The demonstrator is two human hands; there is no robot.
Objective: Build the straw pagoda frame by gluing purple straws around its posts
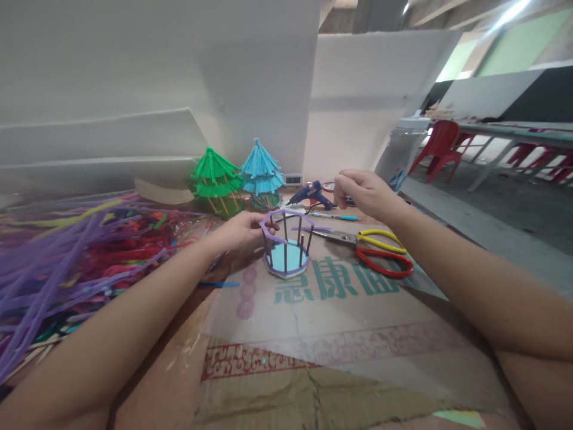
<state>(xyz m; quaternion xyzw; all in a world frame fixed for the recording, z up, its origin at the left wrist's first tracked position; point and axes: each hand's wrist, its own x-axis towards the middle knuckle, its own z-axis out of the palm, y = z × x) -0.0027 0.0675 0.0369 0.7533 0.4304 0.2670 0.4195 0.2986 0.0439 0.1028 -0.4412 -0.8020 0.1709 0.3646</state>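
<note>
A small craft frame [285,270] stands on the cardboard, with brown posts, a purple pipe-cleaner ring on top and a light-blue base. My left hand [242,232] is at its left side, fingers closed at the upper ring; part of them is hidden behind it. My right hand [360,190] is raised beyond the scissors, curled closed; anything in it is hidden. Scissors [358,239] with one yellow and one red handle lie right of the frame. A short purple strip [320,229] lies by their blades. A blue glue gun [312,193] rests behind.
Two finished paper-roofed models, a green one [215,179] and a blue one [262,173], stand at the back. Pipe cleaners [89,257] are heaped at left. A blue pen [335,216] lies behind the scissors. Flat cardboard [286,328] covers the front; a red chair [441,149] stands farther right.
</note>
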